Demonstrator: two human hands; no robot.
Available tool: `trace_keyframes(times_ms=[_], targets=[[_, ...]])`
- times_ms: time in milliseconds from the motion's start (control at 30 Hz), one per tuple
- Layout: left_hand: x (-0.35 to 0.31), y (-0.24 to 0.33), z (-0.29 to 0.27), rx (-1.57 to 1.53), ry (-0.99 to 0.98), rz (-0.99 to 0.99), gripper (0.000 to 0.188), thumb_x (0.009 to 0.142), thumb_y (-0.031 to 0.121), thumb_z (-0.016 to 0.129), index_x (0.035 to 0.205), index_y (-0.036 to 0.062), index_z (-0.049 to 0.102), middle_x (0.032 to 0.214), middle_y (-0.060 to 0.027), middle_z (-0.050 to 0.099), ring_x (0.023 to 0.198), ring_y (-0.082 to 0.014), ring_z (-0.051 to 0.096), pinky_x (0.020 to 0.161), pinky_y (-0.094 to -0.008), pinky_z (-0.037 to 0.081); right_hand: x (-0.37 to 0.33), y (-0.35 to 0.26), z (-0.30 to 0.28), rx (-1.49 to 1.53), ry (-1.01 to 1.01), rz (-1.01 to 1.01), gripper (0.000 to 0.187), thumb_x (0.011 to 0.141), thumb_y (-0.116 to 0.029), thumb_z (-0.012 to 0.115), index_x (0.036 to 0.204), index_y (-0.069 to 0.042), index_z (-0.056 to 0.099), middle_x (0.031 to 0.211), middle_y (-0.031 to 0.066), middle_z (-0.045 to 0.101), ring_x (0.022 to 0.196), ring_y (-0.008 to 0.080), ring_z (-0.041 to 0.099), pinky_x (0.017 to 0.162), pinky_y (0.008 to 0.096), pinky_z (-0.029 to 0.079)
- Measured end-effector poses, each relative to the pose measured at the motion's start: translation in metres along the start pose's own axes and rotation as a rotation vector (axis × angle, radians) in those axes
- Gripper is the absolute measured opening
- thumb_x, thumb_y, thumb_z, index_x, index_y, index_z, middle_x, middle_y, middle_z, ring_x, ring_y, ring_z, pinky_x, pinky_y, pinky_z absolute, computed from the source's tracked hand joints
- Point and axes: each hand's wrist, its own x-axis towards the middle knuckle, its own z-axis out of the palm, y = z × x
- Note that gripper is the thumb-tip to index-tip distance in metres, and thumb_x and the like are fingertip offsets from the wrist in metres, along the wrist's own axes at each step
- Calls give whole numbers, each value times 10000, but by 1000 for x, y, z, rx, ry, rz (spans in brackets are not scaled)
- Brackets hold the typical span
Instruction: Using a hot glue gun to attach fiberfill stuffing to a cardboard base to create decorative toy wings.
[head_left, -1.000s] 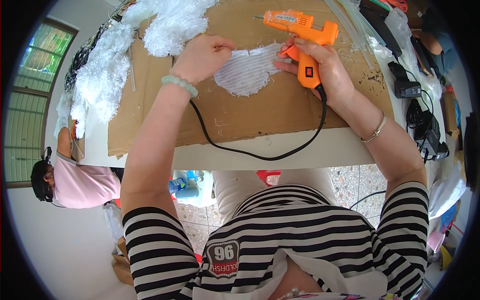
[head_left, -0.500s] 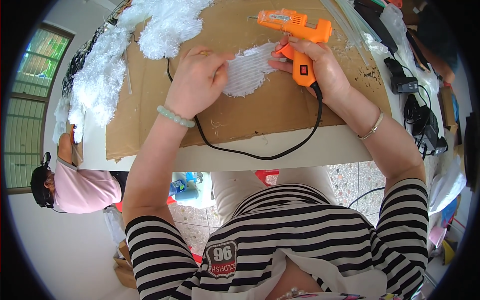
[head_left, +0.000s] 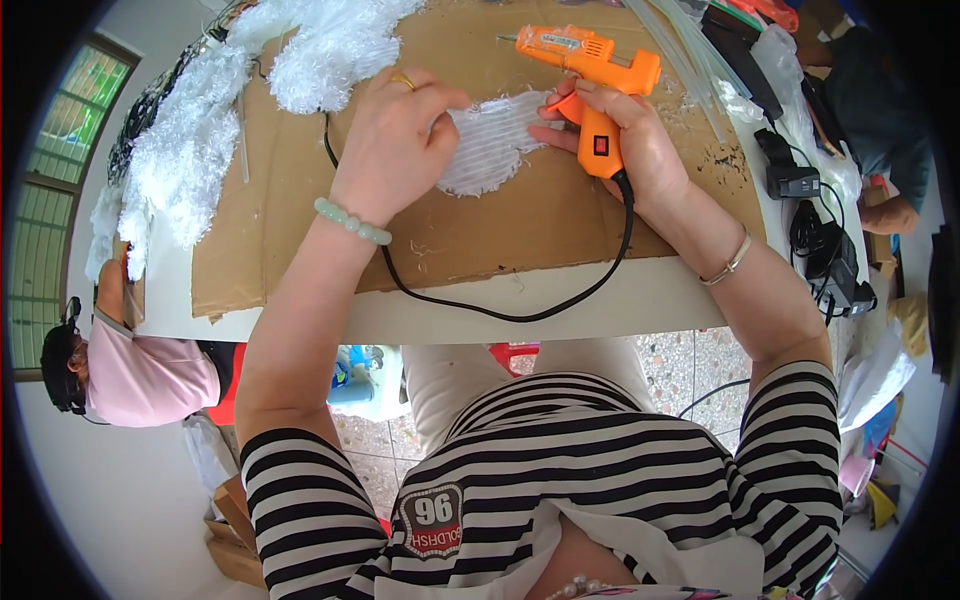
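A white ribbed piece of fabric [head_left: 490, 150] with frayed edges lies on the brown cardboard [head_left: 400, 262]. At its left edge my left hand [head_left: 395, 140] is closed, thumb and forefinger bent together over the border; the other fingertips are hidden. My right hand [head_left: 650, 145] grips an orange hot glue gun [head_left: 590, 65] by its handle, nozzle pointing left above the far side of the fabric. Some right fingertips reach the fabric's right edge. A black cord [head_left: 510, 318] runs from the handle in a loop toward my left wrist.
Fluffy white tinsel-like material [head_left: 185, 165] is heaped at the left and far left. Clear glue sticks [head_left: 690, 70] lie at the far right, near black power adapters [head_left: 792, 180]. A person in a pink top [head_left: 150, 370] sits at left; another person's arm [head_left: 890, 215] shows at right.
The view has shifted slightly, moving the table and people a little leftward in the picture. Both hands keep nearly the same pose, and the glue gun stays in my right hand.
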Motion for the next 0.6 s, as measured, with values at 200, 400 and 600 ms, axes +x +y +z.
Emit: trace_keyframes(times_ms=[200, 400, 600], targets=[[11, -18, 22, -2, -54, -180, 222, 732, 69, 543, 899, 62, 689, 893, -99, 655, 973, -316, 552, 879, -388, 446, -1, 4, 0, 14, 9, 2, 221, 919, -158, 473, 1030, 25, 527, 939, 123, 587, 944, 234, 604, 915, 452, 512], [13, -17, 37, -6, -119, -143, 256, 741, 27, 513, 929, 53, 684, 970, -96, 633, 931, -301, 534, 859, -368, 441, 1, 7, -2, 39, -3, -5, 217, 922, -156, 468, 1037, 20, 523, 962, 122, 576, 960, 240, 596, 913, 459, 513], [7, -4, 28, 6, -131, 39, 234, 723, 18, 524, 880, 54, 693, 956, -86, 628, 990, -298, 524, 899, -391, 416, 2, 8, -2, 53, 8, -4, 219, 923, -151, 460, 1058, 13, 512, 969, 111, 568, 975, 245, 590, 912, 476, 511]])
